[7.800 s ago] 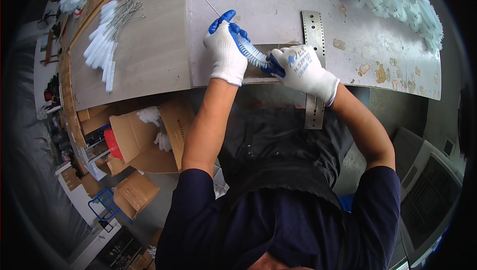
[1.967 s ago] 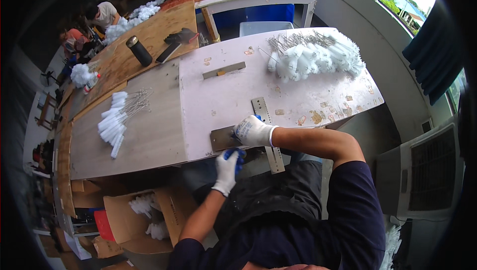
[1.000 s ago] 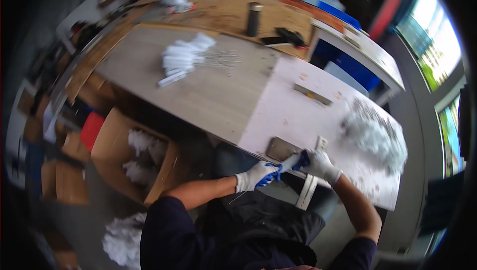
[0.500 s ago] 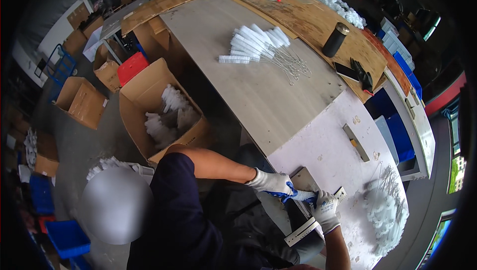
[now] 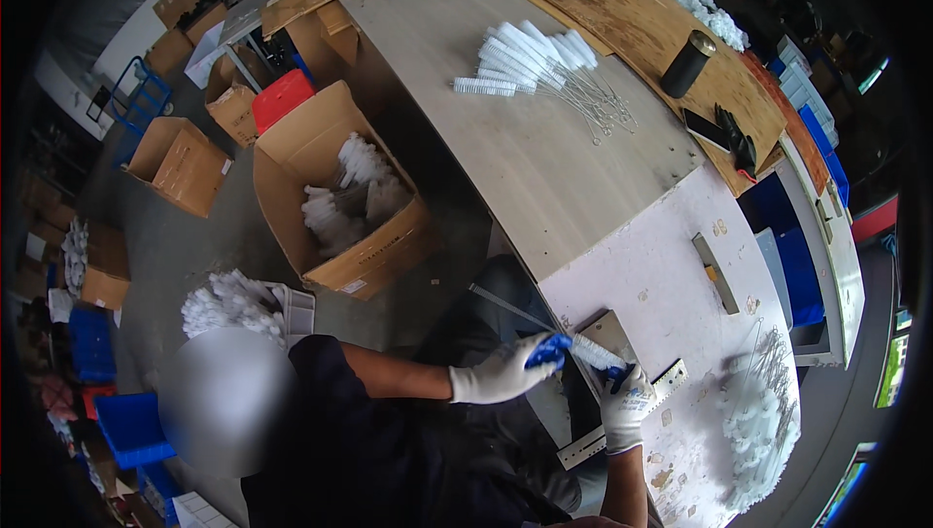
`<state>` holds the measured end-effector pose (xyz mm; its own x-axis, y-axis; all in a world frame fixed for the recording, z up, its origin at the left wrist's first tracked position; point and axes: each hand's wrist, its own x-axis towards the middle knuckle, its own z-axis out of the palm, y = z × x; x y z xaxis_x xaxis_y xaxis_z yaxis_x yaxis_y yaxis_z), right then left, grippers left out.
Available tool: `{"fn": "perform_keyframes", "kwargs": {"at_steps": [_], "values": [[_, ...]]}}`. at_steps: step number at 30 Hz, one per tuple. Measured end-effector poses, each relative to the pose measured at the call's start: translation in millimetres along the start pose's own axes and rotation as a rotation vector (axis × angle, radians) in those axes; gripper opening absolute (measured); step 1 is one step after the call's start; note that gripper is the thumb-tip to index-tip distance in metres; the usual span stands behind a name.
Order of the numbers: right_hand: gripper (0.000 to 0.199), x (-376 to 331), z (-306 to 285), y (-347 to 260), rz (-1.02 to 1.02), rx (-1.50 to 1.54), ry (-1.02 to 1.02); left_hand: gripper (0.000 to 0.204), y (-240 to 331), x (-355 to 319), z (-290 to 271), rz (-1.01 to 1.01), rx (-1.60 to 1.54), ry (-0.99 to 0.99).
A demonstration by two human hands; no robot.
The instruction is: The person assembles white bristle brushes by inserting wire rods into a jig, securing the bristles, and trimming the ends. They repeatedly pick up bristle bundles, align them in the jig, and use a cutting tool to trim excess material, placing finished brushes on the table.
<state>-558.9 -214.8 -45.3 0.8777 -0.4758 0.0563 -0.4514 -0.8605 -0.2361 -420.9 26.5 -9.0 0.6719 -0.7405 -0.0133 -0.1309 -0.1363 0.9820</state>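
Observation:
A white wire-handled bristle brush (image 5: 592,352) lies over the table's near edge, its thin wire stem slanting up and left past the edge. My right hand (image 5: 627,409), in a white glove with blue palm coating, grips the bristle end. My left hand (image 5: 505,370), gloved alike, has its fingers curled at the stem where the bristles begin; their exact hold is partly hidden. Beside the brush is a flat metal plate (image 5: 610,334). A perforated metal strip (image 5: 669,384) sticks out past my right hand, and another perforated strip (image 5: 583,448) lies below it.
Finished-looking brushes (image 5: 530,61) lie fanned on the grey board (image 5: 466,178); another heap of brushes (image 5: 758,431) sits at right. A metal bar (image 5: 715,273), black tumbler (image 5: 687,64), phone (image 5: 706,129) and dark glove (image 5: 739,144) rest farther off. An open carton (image 5: 374,254) with white brushes stands left.
My left hand has drawn back left along the brush, uncovering its bristles and wire stem. My right hand has shifted slightly left and keeps its grip. The whole view has shifted a little.

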Motion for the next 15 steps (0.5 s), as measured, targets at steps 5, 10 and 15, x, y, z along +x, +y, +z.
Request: {"fn": "perform_keyframes", "kwargs": {"at_steps": [5, 10, 15], "values": [[0.039, 2, -16, -23, 0.086, -0.022, -0.028, 0.034, -14, 32, 31, -0.069, -0.370, 0.244], [0.037, -1, -21, -28, 0.110, -0.057, -0.001, 0.033, -13, -15, 27, 0.156, 0.110, 0.164], [0.034, -1, -25, -35, 0.160, -0.044, -0.040, 0.029, -29, 15, 28, -0.072, 0.054, 0.125]]}}
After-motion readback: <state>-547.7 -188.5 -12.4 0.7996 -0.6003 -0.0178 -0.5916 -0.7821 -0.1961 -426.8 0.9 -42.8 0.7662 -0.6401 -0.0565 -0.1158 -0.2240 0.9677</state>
